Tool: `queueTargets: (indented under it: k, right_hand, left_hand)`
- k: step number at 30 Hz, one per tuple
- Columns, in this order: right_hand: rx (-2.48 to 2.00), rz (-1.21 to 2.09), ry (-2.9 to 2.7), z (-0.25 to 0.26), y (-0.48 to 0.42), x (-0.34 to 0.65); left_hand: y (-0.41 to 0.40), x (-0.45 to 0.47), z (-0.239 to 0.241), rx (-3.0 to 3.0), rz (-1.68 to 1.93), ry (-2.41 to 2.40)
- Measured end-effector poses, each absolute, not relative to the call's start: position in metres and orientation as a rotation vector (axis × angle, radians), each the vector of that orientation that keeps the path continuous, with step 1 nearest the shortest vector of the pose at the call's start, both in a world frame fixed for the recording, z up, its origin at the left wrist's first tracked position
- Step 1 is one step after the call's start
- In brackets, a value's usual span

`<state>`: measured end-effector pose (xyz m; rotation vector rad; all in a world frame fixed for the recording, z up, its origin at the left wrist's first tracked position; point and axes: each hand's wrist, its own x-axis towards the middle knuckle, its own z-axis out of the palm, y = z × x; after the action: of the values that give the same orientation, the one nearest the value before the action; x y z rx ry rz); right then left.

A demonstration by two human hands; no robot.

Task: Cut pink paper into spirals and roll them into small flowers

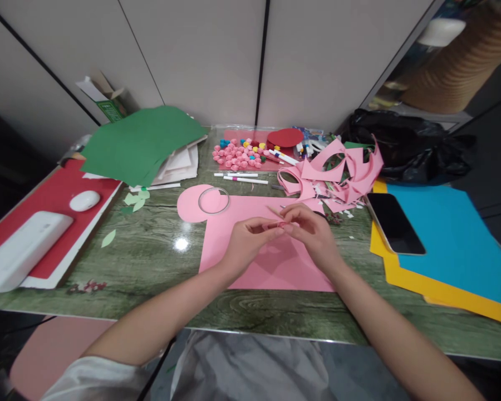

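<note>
My left hand [250,239] and my right hand [311,228] meet above a pink paper sheet [237,273]. Between their fingertips is a small rolled piece of pink paper [280,224], mostly covered by the fingers. Both hands pinch it from opposite sides. A thin brown stick [274,211] lies just beyond the fingers. Left of the hands, a metal ring [214,212] rests partly on rounded pink paper cutouts [187,203]. Behind the right hand, a dark rounded edge, perhaps a scissors handle, shows only in part.
A clear tray [211,161] with many small pink paper rolls [236,159] stands at the back. Pink paper scraps [338,172] pile to its right. Green sheets [146,139] and a red board [20,223] lie left. A phone [394,223] rests on blue and yellow sheets [451,234].
</note>
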<state>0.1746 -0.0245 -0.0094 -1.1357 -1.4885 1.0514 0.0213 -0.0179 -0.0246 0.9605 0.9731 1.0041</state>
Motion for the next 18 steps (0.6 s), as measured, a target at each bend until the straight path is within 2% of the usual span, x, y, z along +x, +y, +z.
queueTargets:
  k: [6,11,18]
  right_hand:
    - [-1.169,1.072,-1.549,-0.011,-0.021,0.179]
    - [-1.218,0.977,-1.738,-0.003,-0.019,0.185]
    - [-1.327,0.716,-1.971,0.002,-0.017,0.189]
  left_hand:
    - [-0.014,0.018,-0.020,1.021,0.964,0.935]
    - [-0.008,0.010,-0.019,1.152,0.783,0.930]
    - [-0.005,0.008,-0.017,1.323,0.713,0.993]
